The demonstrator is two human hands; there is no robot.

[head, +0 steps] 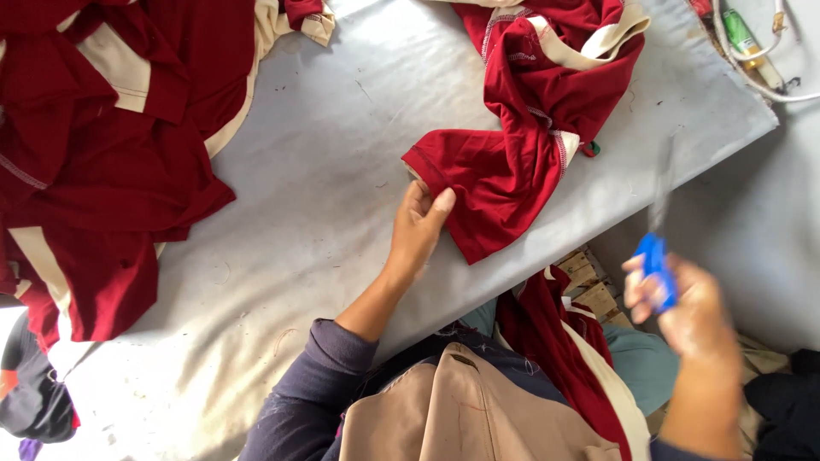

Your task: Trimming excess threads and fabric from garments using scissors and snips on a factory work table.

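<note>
My left hand (418,224) pinches the sleeve edge of a dark red garment with cream trim (521,128) that lies crumpled on the grey table (325,179). My right hand (683,307) is off the table's right edge, blurred by motion, and grips blue-handled scissors (656,248) with the blades pointing up. More red and cream cloth (564,341) hangs over my lap below the table's edge.
A heap of red and cream garments (94,145) covers the table's left side. A white cable (752,68) and a small green object (740,32) lie at the far right corner. A dark cloth bundle (30,393) sits at the lower left.
</note>
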